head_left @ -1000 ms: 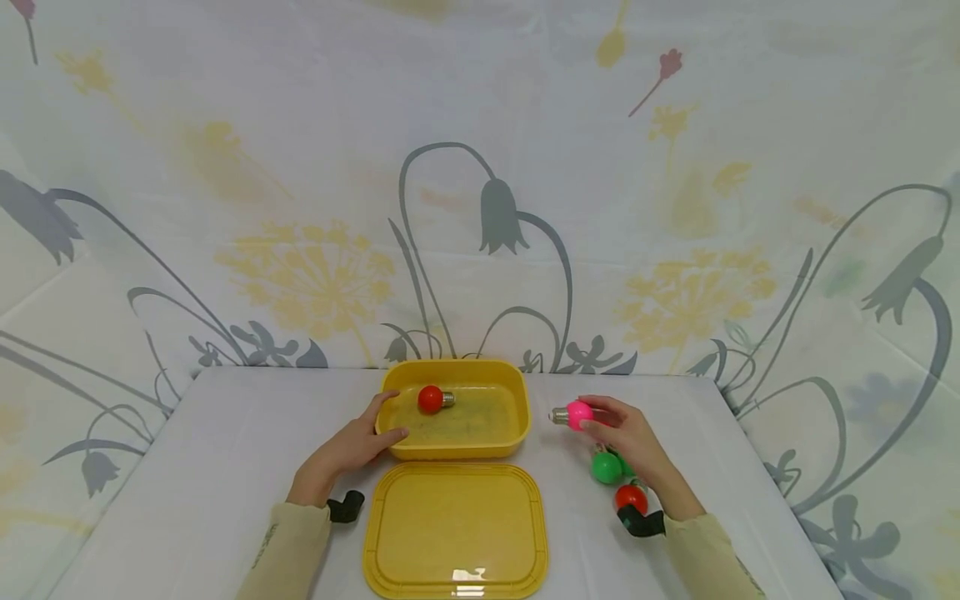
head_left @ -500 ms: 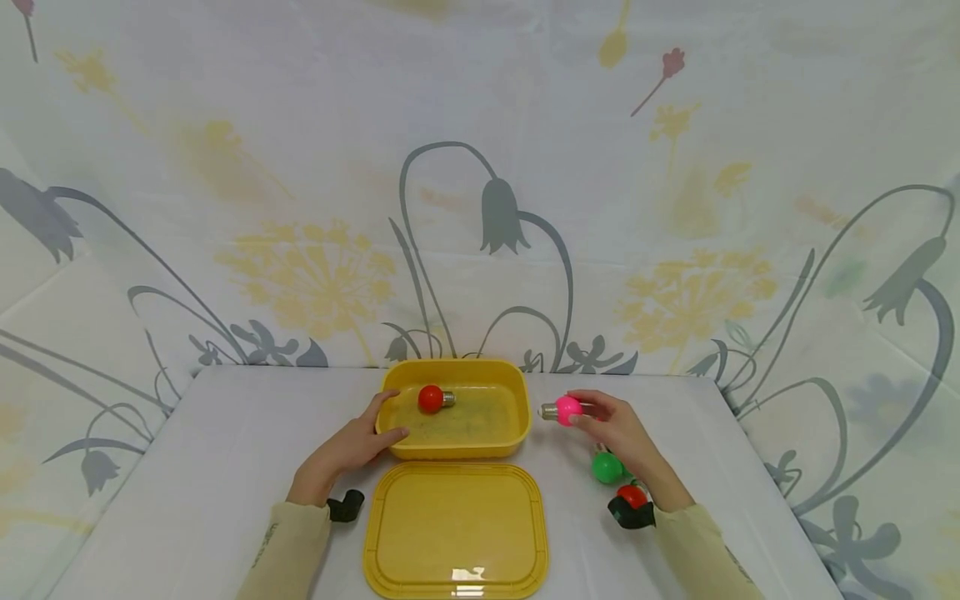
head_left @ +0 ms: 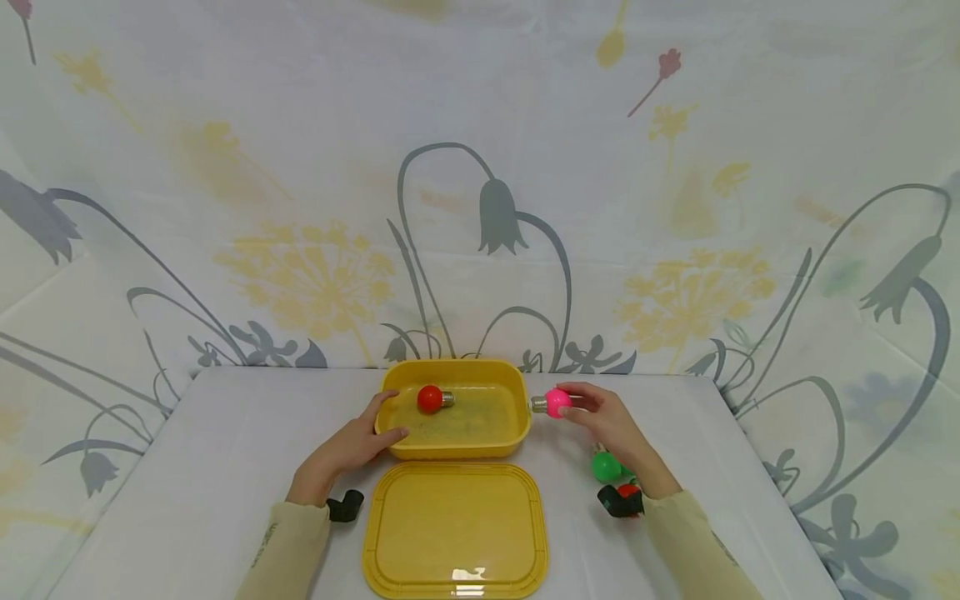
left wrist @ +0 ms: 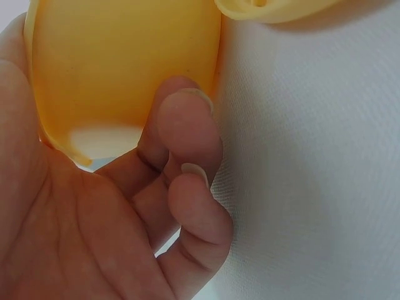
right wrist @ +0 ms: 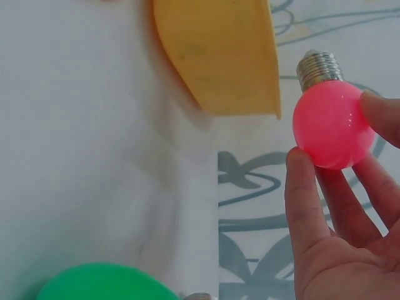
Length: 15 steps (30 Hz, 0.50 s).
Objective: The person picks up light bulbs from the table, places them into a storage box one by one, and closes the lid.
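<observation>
My right hand point(head_left: 606, 418) pinches a pink light bulb point(head_left: 558, 403) by its round globe, with its metal screw base pointing left. The bulb is just off the right rim of a yellow plastic box point(head_left: 480, 450); in the right wrist view, the pink bulb point(right wrist: 331, 125) is raised above the table. My left hand point(head_left: 356, 442) holds the box's left end, thumb and a finger over the rim. In the left wrist view, other fingers point(left wrist: 194, 131) curl against the outer wall. Inside the box lies a red light bulb point(head_left: 430, 399).
A yellow lid point(head_left: 456, 533) lies flat in front of the box. Under my right forearm are a green bulb point(head_left: 606, 467), part of another green one, and a red bulb point(head_left: 628, 490), mostly covered by the black wrist strap point(head_left: 619, 502). A patterned cloth hangs behind the white table point(head_left: 225, 450).
My right hand has moved left and slightly away with the pink bulb, from near the green bulbs to the box's right rim. The left hand and box have stayed put.
</observation>
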Each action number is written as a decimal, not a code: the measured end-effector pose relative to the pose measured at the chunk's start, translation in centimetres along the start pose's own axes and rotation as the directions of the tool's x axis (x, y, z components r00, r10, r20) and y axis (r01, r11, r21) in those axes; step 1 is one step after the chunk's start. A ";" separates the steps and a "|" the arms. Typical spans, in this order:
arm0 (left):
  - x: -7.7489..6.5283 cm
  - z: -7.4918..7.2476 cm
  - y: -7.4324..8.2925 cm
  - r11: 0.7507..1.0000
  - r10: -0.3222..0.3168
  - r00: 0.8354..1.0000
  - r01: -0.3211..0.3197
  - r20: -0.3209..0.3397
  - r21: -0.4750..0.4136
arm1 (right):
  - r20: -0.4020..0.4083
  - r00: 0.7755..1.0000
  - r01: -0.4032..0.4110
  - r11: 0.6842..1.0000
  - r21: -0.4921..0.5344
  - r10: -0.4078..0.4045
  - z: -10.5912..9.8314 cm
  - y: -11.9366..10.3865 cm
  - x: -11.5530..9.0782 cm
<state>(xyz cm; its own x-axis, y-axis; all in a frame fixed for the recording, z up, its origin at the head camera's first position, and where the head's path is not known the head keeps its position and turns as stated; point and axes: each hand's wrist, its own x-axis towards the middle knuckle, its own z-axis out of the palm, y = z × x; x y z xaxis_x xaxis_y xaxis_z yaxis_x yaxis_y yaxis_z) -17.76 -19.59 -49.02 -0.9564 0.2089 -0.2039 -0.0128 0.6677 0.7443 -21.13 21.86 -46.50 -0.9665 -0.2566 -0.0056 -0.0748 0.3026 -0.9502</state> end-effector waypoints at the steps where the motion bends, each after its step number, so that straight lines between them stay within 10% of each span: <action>1: 0.0 0.0 0.0 1.000 0.000 1.000 0.000 0.000 -0.001 | -0.003 1.000 -0.004 1.000 -0.002 0.004 0.0 0.0 0.1; 15: 0.0 0.1 -0.2 1.000 0.018 1.000 -0.018 -0.002 -0.015 | 0.035 0.999 0.006 0.999 -0.045 -0.004 0.8 -0.8 1.9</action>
<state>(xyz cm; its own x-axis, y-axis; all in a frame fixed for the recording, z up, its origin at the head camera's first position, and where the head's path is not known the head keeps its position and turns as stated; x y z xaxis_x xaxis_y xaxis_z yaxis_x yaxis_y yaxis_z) -17.75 -19.64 -49.23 -0.9572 0.2191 -0.1890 0.0000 0.6533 0.7571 -22.69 20.34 -45.97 -0.9569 -0.2900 -0.0124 -0.0916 0.3425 -0.9350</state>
